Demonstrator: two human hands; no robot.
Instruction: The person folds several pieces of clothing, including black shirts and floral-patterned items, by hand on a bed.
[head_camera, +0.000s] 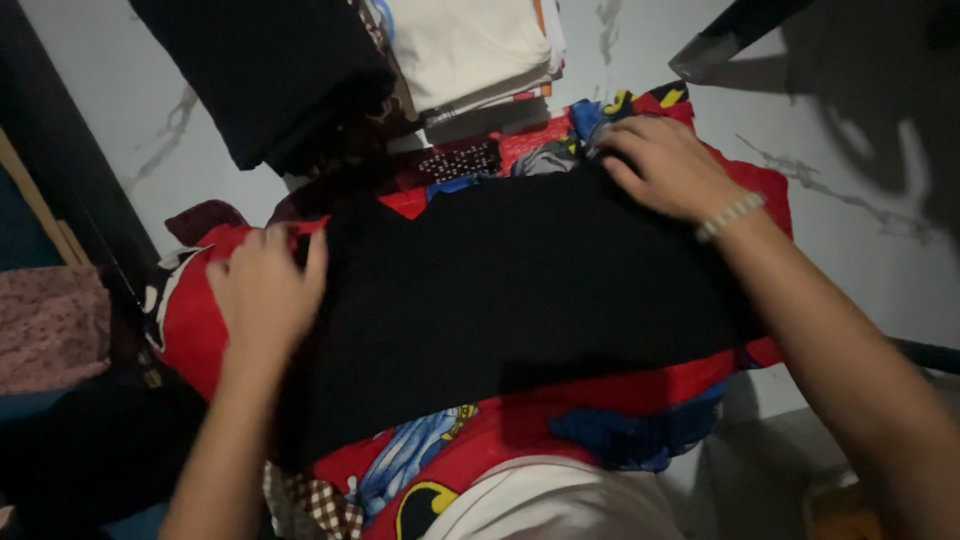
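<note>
Left hand (262, 290), right hand (665, 165) flat on soft black cloth (510, 290).

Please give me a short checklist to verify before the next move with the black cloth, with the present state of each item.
1. Left hand on black cloth's left edge: ok.
2. Right hand pressing its far right corner: ok.
3. Cloth lies flat on the red printed sheet: ok.
4. Cloth's near edge straight: cannot tell, too dark.
5. Folded stack apart from the cloth: ok.
</note>
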